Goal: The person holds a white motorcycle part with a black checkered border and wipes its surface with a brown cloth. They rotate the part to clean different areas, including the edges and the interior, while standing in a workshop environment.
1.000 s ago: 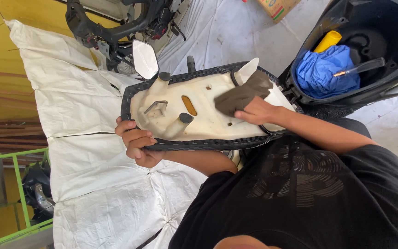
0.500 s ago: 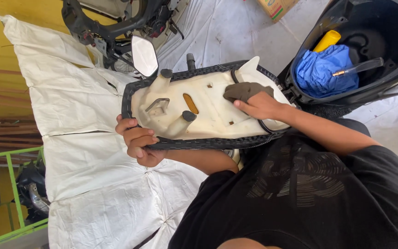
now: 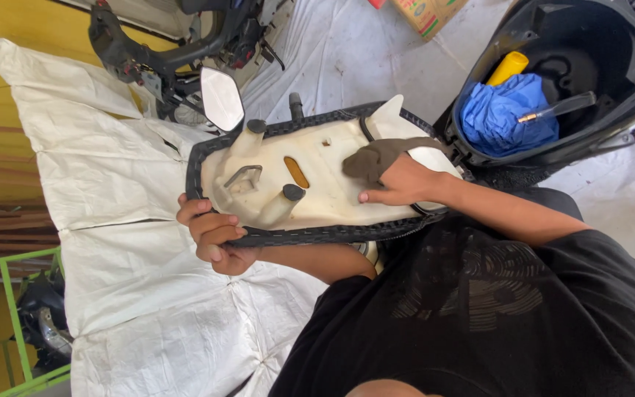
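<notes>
An upturned scooter seat [image 3: 310, 184] fills the middle, its cream plastic underside facing me inside a black textured cover edge. My left hand [image 3: 211, 235] grips the seat's near left edge, fingers curled over the black rim. My right hand [image 3: 398, 182] presses a brown cloth [image 3: 380, 156] flat against the cream underside near the seat's right end. A black-capped peg [image 3: 293, 192] and a metal latch loop [image 3: 244, 176] stick up from the underside between my hands.
An open scooter storage tub [image 3: 626, 88] at the right holds a blue cloth [image 3: 505, 110] and a yellow cylinder [image 3: 507, 68]. A mirror [image 3: 220, 97] and handlebar [image 3: 163, 51] lie beyond the seat. White sheeting [image 3: 112, 242] covers the floor. A cardboard box [image 3: 428, 11] sits at the top, a green rail [image 3: 9, 309] at the lower left.
My right hand has slid the brown cloth across the cream underside toward the seat's right end and back inward. My left hand keeps its grip on the edge.
</notes>
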